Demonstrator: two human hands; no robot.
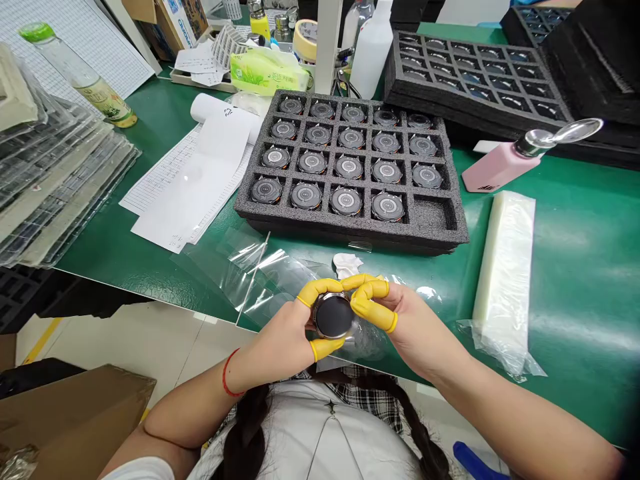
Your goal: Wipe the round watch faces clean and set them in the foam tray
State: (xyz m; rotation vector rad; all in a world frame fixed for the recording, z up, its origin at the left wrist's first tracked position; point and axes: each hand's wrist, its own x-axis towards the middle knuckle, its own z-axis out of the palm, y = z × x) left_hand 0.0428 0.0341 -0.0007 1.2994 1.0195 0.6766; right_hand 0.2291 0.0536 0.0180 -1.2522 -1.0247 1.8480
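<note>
A round smartwatch body (334,316) with a dark glass face and metal rim is held near the table's front edge, its face turned up. My left hand (295,333) grips it by the rim between thumb and forefinger, both in yellow finger cots. From the other side my right hand (387,303), also in yellow cots, has its fingers pinched together at the watch's right edge. Whether a thin film sits in that pinch I cannot make out. Just beyond the hands lies a crumpled white wipe (347,265), among clear plastic film (265,273).
A black foam tray (350,227) holds several watch bodies; its front right compartment has none. More foam trays (475,80) stand behind. To the right are a pink bottle (500,167) and a white plastic-wrapped stack (507,280). Papers (195,180) and stacked clear trays (50,180) lie left.
</note>
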